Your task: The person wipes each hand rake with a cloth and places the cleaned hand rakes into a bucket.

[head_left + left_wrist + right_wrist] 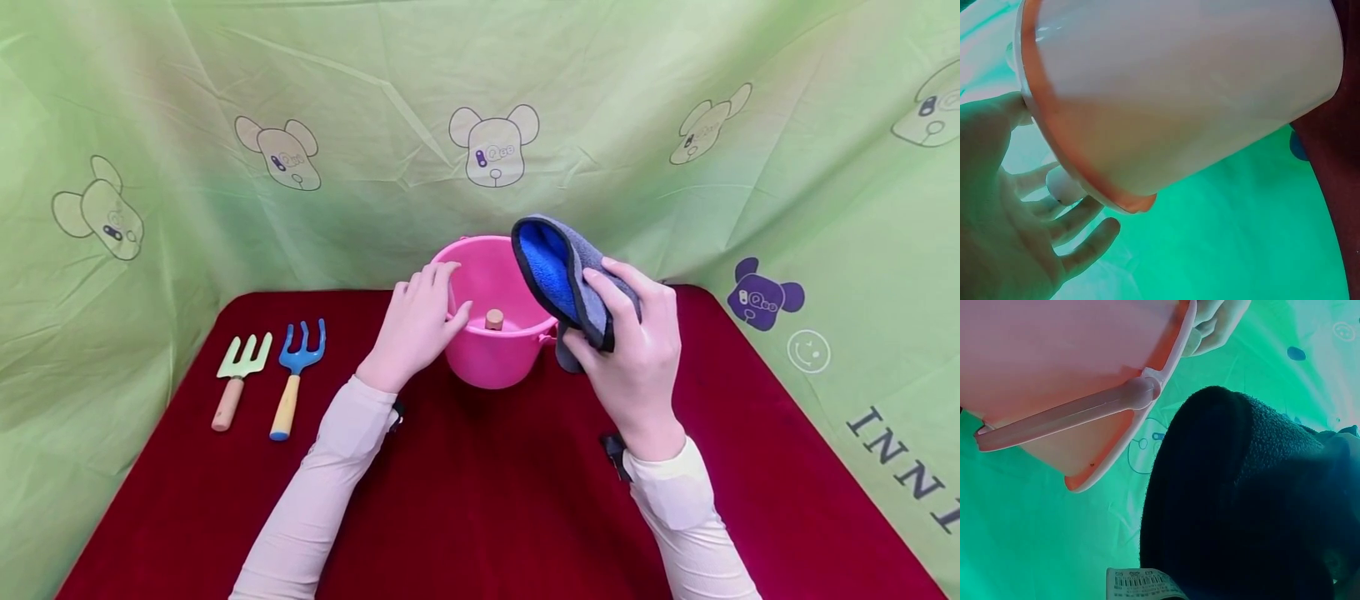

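At the right rim of a pink bucket, a folded grey-and-blue cloth (black-edged, with a printed label) is clamped between the thumb and fingers of the right hand. The left hand grips the opposite rim. Inside shows a cylindrical wooden end. Leftward, on red tablecloth, lie a blue hand fork and a pale-green hand fork.
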